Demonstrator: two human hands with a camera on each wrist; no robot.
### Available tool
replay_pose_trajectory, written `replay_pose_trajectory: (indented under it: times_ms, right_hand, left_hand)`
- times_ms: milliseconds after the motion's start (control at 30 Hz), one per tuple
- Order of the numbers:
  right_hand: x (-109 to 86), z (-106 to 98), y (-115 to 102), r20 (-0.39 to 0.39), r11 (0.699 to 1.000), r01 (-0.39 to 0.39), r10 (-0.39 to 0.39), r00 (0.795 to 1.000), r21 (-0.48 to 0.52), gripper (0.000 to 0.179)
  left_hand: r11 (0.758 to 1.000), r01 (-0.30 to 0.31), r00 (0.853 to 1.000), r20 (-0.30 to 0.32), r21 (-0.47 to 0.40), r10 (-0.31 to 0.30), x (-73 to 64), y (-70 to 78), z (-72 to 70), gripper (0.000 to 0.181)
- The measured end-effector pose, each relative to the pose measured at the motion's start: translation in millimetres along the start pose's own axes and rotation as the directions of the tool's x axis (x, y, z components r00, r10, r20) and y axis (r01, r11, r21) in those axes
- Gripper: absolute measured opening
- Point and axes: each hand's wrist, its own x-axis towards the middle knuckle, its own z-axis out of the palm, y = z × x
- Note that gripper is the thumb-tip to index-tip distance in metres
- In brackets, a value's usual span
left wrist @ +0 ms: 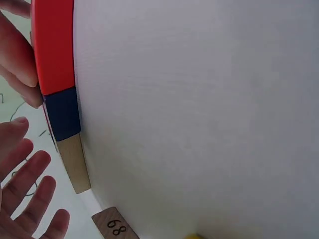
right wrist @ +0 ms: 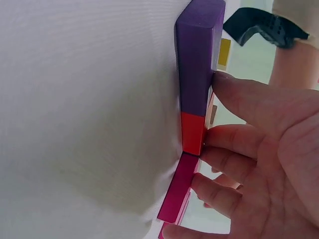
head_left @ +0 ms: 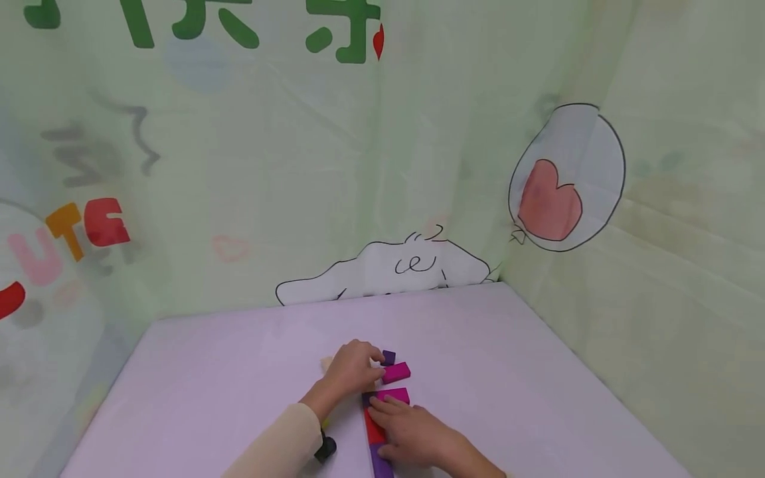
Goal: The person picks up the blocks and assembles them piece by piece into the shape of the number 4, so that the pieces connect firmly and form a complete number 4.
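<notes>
A row of blocks runs away from me on the table: a purple block (head_left: 381,461), a red block (head_left: 375,428), then a dark blue block (head_left: 369,399). A magenta block (head_left: 394,395) lies crosswise at the far end. My right hand (head_left: 418,435) rests along the row, its fairly straight fingers touching the blocks. Farther out, my left hand (head_left: 354,367) hovers beside a separate magenta block (head_left: 396,373) and a small purple cube (head_left: 388,358). In the left wrist view its fingers (left wrist: 37,186) are spread, with nothing visible between them. A plain wooden block (left wrist: 75,163) adjoins the dark blue one.
A brown wooden block with printed digits (left wrist: 115,224) lies beyond the row. A yellow piece (right wrist: 224,53) shows behind the purple block. A black device (head_left: 325,448) is by the left forearm. Printed curtains (head_left: 311,166) border the white table (head_left: 239,358).
</notes>
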Motion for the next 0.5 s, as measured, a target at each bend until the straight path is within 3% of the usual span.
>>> replay_pose_trajectory:
  times_ms: [167, 367, 500]
  right_hand:
    - [-0.1, -1, -4, 0.015, 1.000, -0.005, 0.005, 1.000, -0.003, 0.064]
    - [-2.6, -4, -7, 0.018, 1.000, -0.009, 0.010, 1.000, -0.020, 0.065]
    - [-1.9, -2, -5, 0.020, 1.000, -0.017, 0.017, 1.000, -0.020, 0.064]
  left_hand:
    - [0.997, -0.019, 1.000, 0.023, 0.073, 0.017, 2.9, 2.3, 2.5, 0.027]
    - [0.978, -0.091, 0.995, 0.047, 0.188, 0.084, 9.1, 4.9, 10.9, 0.023]
    - [0.972, -0.095, 0.995, 0.053, 0.215, 0.086, 13.6, 6.8, 14.1, 0.022]
